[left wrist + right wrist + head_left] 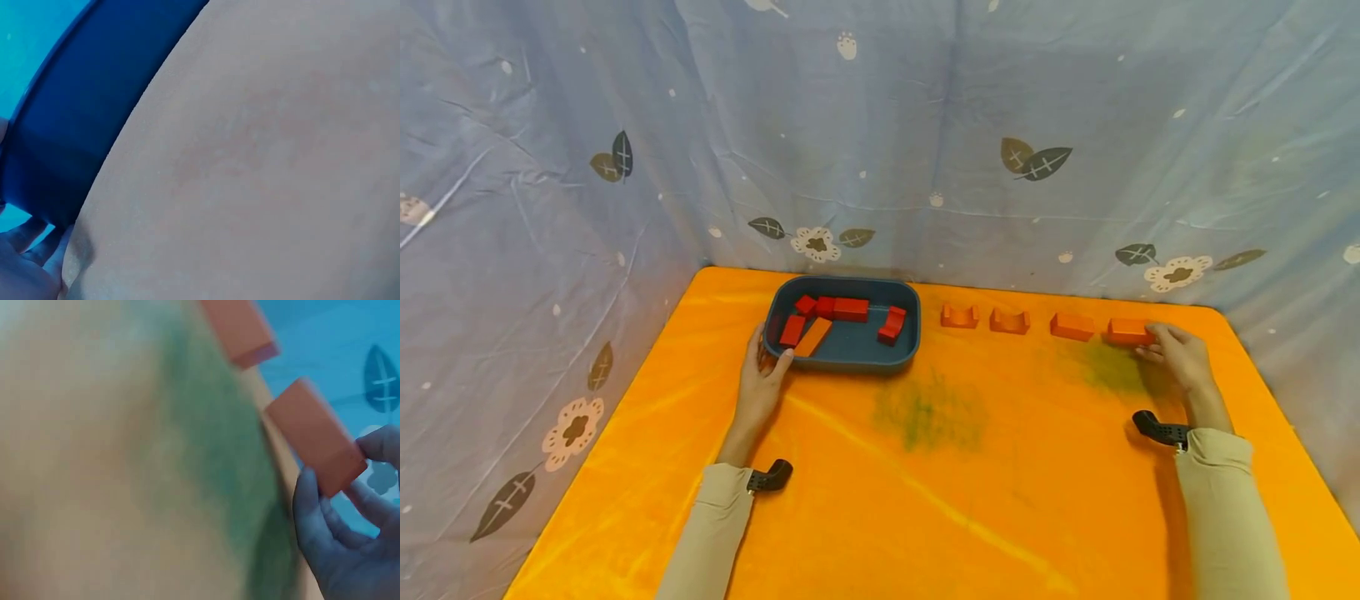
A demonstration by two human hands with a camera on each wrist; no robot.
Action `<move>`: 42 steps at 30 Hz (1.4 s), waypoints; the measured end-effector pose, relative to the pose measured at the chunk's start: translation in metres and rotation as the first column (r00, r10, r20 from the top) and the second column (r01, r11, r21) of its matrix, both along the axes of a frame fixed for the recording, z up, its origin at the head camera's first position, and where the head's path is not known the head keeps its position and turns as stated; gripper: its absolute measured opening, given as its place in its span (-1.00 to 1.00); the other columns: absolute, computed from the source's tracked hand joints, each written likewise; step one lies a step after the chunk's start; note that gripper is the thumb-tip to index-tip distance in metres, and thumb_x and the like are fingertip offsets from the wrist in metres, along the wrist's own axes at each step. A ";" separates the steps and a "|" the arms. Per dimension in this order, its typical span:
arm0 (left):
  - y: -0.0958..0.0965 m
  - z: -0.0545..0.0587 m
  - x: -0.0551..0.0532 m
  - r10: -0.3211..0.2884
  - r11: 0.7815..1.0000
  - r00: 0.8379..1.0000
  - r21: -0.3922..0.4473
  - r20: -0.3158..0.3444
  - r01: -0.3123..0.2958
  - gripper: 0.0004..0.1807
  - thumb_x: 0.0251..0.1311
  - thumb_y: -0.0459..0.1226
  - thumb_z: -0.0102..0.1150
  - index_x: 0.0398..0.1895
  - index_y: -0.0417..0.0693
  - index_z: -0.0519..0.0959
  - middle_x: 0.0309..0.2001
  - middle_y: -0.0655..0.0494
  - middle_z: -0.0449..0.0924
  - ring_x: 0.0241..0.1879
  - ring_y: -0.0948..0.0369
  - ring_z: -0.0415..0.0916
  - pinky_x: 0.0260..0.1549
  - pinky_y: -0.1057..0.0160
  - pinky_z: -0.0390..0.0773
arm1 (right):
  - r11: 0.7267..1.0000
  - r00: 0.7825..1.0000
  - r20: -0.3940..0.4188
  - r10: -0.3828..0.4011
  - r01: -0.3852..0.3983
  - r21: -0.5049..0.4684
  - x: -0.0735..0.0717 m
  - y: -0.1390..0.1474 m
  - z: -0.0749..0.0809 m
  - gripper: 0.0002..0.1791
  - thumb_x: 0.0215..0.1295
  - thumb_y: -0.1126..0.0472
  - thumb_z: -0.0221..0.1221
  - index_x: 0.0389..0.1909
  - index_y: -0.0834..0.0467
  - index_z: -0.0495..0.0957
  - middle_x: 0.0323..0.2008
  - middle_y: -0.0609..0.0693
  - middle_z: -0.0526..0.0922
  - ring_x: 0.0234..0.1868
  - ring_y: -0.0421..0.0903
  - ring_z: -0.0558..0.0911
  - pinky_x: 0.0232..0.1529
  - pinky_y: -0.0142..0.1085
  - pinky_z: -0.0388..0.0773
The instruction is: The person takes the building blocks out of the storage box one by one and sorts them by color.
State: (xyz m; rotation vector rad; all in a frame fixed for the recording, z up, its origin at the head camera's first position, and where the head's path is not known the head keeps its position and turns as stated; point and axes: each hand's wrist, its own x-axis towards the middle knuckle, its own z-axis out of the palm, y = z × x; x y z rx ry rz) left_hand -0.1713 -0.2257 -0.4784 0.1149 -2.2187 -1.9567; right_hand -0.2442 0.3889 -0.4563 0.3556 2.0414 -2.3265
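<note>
From my end I count four orange blocks set out in a row along the back of the counter [1015,500]: two notched blocks, the left notched block [959,318] and the right notched block [1009,323], then two plain ones, the inner plain block [1072,327] and the end block [1127,332].

Six more pieces lie inside the one blue-grey tray [850,367]: two small red cubes, the tilted cube [806,306] and the second cube [825,308]; two longer red blocks, one at the back [852,311] and one at the left [792,332]; one flat orange block [812,338], slanting near the front; and one curved red piece [891,326] by the right wall.

My right hand [1180,354] pinches the end block by its right end, the fingertips narrowed to that block's width, so the block lies to the left of the palm. The inner plain block is just beside it, with a gap between. I can't tell whether the held block's underside touches the counter.

My left hand [762,379] grips the tray at its near left corner, thumb at the front rim, other fingers against the outer left side.
</note>
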 end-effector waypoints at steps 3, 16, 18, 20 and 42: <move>-0.001 -0.008 -0.002 0.011 1.000 1.000 -0.022 -0.015 -0.012 -0.18 0.41 -0.19 0.10 0.58 -0.02 -0.12 0.51 -0.10 0.01 0.47 -0.01 0.04 0.37 -0.07 0.17 | 0.971 0.998 0.025 -0.054 0.046 0.237 -0.001 0.002 -0.004 -0.81 0.43 0.17 0.08 -0.37 -0.15 0.58 -0.54 -0.32 0.60 -0.55 -0.32 0.65 -0.43 -0.53 0.59; -0.003 -0.007 -0.003 0.001 1.000 0.999 -0.031 -0.032 -0.002 -0.18 0.42 -0.13 0.08 0.59 0.04 -0.13 0.51 -0.06 0.02 0.46 0.04 0.05 0.36 -0.07 0.18 | 0.843 0.971 -0.040 -0.234 0.223 0.490 -0.012 -0.006 -0.007 -0.76 0.30 0.22 0.14 -0.45 -0.25 0.54 -0.72 -0.40 0.54 -0.73 -0.37 0.56 -0.63 -0.56 0.51; -0.004 -0.007 -0.003 0.006 0.999 0.999 -0.034 -0.038 -0.007 -0.17 0.42 -0.13 0.08 0.59 0.01 -0.13 0.50 -0.06 0.04 0.46 0.04 0.06 0.36 -0.07 0.18 | 0.835 0.978 -0.034 -0.205 0.193 0.516 -0.013 -0.007 -0.006 -0.85 0.31 0.20 0.14 -0.33 -0.15 0.60 -0.71 -0.43 0.53 -0.72 -0.38 0.57 -0.61 -0.55 0.52; -0.005 -0.006 -0.003 0.010 0.999 0.999 -0.035 -0.039 -0.011 -0.17 0.41 -0.13 0.09 0.58 -0.01 -0.12 0.50 -0.07 0.05 0.45 0.04 0.07 0.35 -0.08 0.19 | 0.785 0.983 -0.027 -0.184 0.164 0.597 -0.012 -0.008 -0.004 -0.79 0.31 0.16 0.13 -0.10 0.05 0.64 -0.72 -0.48 0.48 -0.71 -0.42 0.53 -0.60 -0.57 0.49; -0.004 -0.010 -0.005 0.022 0.999 0.999 -0.026 -0.032 -0.023 -0.18 0.41 -0.19 0.11 0.58 -0.03 -0.09 0.48 -0.11 0.08 0.43 -0.03 0.11 0.33 -0.09 0.22 | 0.608 0.831 -0.430 0.352 0.147 0.781 -0.026 -0.216 0.034 -0.83 0.25 0.35 0.29 -0.19 0.36 0.69 -0.30 0.28 0.68 -0.22 0.23 0.59 -0.16 -0.04 0.44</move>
